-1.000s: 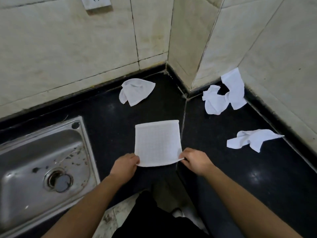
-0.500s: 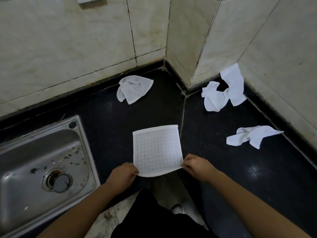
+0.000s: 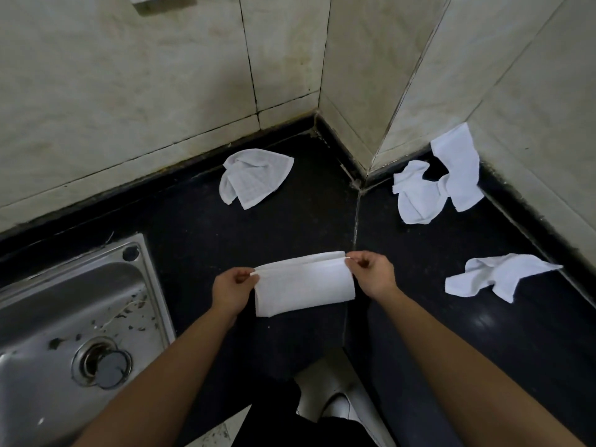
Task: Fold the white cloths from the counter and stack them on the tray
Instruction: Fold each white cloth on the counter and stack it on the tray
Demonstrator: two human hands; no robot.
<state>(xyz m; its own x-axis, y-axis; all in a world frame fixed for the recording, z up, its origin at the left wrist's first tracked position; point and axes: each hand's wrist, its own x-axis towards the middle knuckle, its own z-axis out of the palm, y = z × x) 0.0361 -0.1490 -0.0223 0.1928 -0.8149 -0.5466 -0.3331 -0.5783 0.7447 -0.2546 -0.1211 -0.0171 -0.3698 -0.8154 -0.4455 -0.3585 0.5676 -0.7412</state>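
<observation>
A white checked cloth (image 3: 303, 285) lies folded in half on the black counter (image 3: 193, 227), near its front edge. My left hand (image 3: 232, 288) pinches the cloth's left corners and my right hand (image 3: 371, 272) pinches its right corners, along the far edge. Crumpled white cloths lie around it: one at the back (image 3: 254, 177), two touching in the right corner (image 3: 417, 196) (image 3: 459, 166), one at the right (image 3: 496, 275). No tray is in view.
A steel sink (image 3: 64, 324) with a drain plug sits at the left, set into the counter. Tiled walls (image 3: 129, 75) close the back and right sides, with a jutting corner at the middle. Floor and a white shoe (image 3: 338, 411) show below the counter edge.
Both hands have lifted the cloth's near edge and carried it forward onto the far edge, so the flat square is now folded in half.
</observation>
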